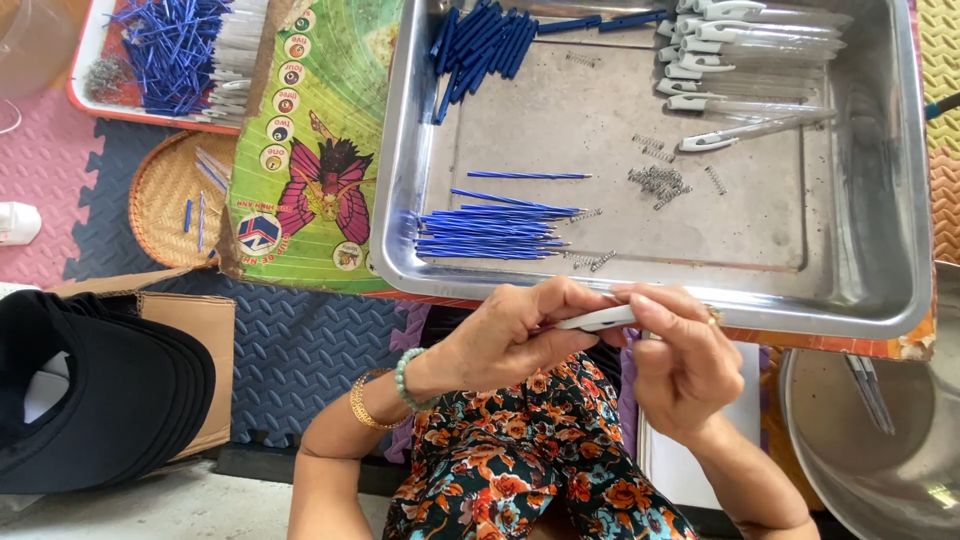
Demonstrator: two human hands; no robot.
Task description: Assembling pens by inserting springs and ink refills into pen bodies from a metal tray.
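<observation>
Hands, left hand [515,335] and right hand [680,365], around white pen part [598,319]

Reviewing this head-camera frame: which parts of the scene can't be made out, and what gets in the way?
- White pen part: held between the left hand and right hand; its ends are covered by fingers.
- Small springs in the metal tray: too small to count.
- Round basin, lower right: cut off by the frame edge; the contents are unclear.
- Red tray, top left: cut off by the top edge.
</observation>
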